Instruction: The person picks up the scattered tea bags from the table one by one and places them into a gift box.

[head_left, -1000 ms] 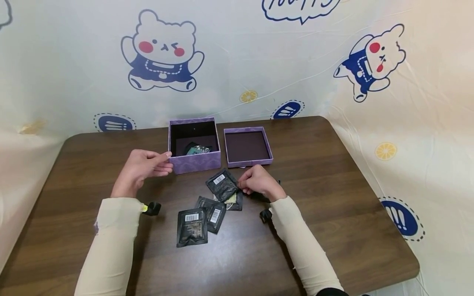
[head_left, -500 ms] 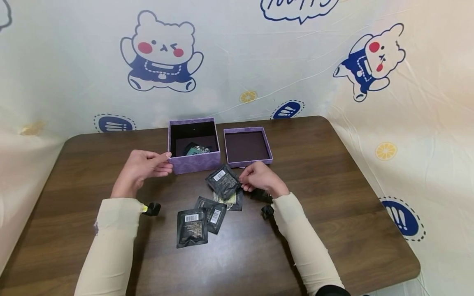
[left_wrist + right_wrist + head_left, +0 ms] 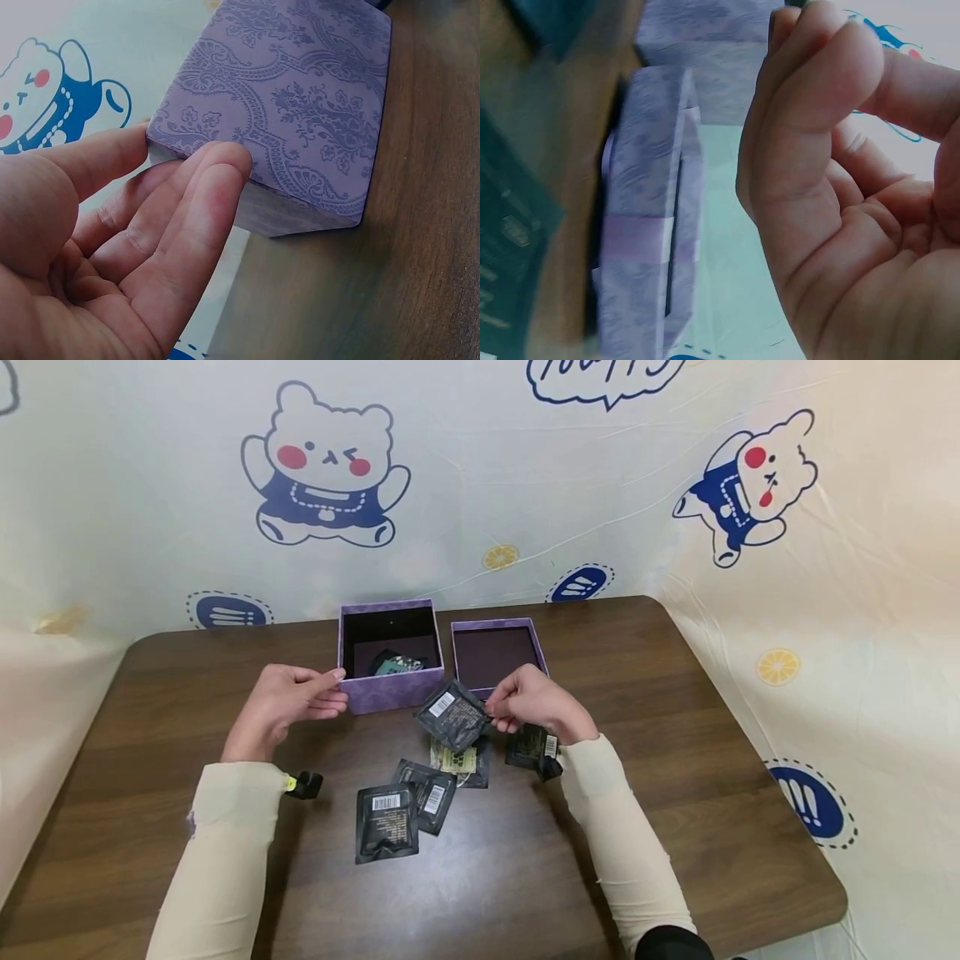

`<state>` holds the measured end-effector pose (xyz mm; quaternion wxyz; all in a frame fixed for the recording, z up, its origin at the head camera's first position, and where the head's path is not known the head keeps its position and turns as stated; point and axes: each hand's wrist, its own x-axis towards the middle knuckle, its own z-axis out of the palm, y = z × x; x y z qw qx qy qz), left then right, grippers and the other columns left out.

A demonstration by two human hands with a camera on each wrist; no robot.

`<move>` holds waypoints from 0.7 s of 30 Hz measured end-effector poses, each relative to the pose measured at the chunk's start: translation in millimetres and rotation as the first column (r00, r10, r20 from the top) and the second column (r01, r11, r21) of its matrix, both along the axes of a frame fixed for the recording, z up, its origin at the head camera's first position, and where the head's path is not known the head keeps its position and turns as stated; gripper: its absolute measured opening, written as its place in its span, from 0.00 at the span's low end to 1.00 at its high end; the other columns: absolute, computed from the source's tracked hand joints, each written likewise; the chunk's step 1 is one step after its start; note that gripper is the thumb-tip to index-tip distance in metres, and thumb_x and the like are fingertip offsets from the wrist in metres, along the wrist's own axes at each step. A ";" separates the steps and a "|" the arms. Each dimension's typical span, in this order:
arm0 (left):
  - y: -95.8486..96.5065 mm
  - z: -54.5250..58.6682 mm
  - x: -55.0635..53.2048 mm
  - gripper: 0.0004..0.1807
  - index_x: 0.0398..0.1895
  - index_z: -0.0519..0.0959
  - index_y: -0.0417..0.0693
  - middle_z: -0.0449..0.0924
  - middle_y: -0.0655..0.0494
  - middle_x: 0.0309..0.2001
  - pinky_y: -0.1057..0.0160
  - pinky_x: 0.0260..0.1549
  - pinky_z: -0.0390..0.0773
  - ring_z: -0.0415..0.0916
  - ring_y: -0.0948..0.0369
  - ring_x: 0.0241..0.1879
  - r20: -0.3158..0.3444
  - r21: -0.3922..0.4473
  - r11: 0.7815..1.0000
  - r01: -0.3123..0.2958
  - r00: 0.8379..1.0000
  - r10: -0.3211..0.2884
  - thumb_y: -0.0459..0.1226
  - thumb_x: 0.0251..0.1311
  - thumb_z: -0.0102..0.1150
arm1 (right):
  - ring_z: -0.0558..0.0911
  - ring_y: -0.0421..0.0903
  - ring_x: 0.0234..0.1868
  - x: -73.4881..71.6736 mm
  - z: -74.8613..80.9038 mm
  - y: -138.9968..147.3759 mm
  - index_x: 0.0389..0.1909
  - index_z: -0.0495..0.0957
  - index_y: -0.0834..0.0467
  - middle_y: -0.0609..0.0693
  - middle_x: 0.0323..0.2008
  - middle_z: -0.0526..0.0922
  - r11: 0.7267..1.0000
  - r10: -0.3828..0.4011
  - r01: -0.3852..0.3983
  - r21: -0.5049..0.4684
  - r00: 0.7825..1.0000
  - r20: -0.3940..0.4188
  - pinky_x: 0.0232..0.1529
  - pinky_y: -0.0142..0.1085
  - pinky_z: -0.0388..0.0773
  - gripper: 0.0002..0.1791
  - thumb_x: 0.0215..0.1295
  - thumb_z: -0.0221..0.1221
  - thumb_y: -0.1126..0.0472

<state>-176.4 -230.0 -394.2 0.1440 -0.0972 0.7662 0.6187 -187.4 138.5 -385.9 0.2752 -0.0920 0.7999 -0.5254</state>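
My left hand (image 3: 296, 697) holds the front left corner of an open purple box (image 3: 397, 691), thumb at the rim and fingers along the side. Its patterned wall (image 3: 300, 97) shows in the left wrist view. Inside lie dark and teal packets (image 3: 397, 666). My right hand (image 3: 536, 702) pinches a flat black sachet (image 3: 452, 714) by its right corner. This sachet is raised near the front right of the box, barcode label showing. In the right wrist view my fingers (image 3: 802, 120) are curled, and their tips lie near the top edge.
The box lid (image 3: 498, 653) lies upturned right of the box. Below the held sachet lies a packet with a yellow label (image 3: 459, 760). Two overlapping black sachets (image 3: 387, 827) lie nearer the front; another sachet (image 3: 528, 745) lies under the right wrist. A printed curtain (image 3: 465, 477) hangs behind the table.
My right hand has moved up and slightly right with the pinched sachet, uncovering more of the yellow-labelled packet and the sachet by the wrist. My left hand stays at the box corner.
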 end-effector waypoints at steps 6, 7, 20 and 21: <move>-0.9 1.0 0.3 0.32 0.57 0.75 0.25 0.88 0.47 0.33 0.53 0.42 0.85 0.88 0.51 0.35 -0.002 -0.016 1.000 -0.002 1.000 0.002 0.47 0.66 0.65 | 0.82 0.45 0.22 -5.3 15.3 -6.4 0.34 0.84 0.71 0.62 0.28 0.85 1.000 0.020 -0.021 -0.023 1.000 -0.010 0.28 0.36 0.86 0.08 0.68 0.57 0.75; -0.9 1.1 0.4 0.32 0.57 0.75 0.24 0.88 0.47 0.33 0.52 0.42 0.85 0.88 0.52 0.35 -0.002 -0.014 1.000 -0.003 1.000 0.003 0.47 0.67 0.65 | 0.82 0.45 0.22 -6.9 17.7 -7.8 0.34 0.84 0.71 0.62 0.28 0.85 0.999 0.023 -0.023 -0.023 1.000 -0.016 0.27 0.36 0.86 0.08 0.68 0.57 0.75; -1.0 -1.6 0.1 0.32 0.57 0.75 0.22 0.88 0.45 0.33 0.52 0.41 0.85 0.88 0.52 0.34 -0.011 0.023 1.000 0.003 1.000 -0.002 0.46 0.66 0.66 | 0.82 0.45 0.21 -34.9 37.3 -29.2 0.38 0.84 0.72 0.62 0.28 0.85 0.995 -0.066 0.065 -0.079 0.998 -0.004 0.28 0.37 0.87 0.07 0.67 0.57 0.75; -1.1 -1.9 0.3 0.32 0.57 0.75 0.23 0.88 0.46 0.33 0.52 0.42 0.85 0.88 0.52 0.35 -0.008 0.020 1.000 0.002 1.000 -0.002 0.46 0.66 0.66 | 0.82 0.45 0.21 -37.1 37.6 -31.5 0.38 0.84 0.72 0.62 0.29 0.85 0.994 -0.073 0.072 -0.080 0.997 -0.003 0.28 0.36 0.87 0.07 0.67 0.57 0.75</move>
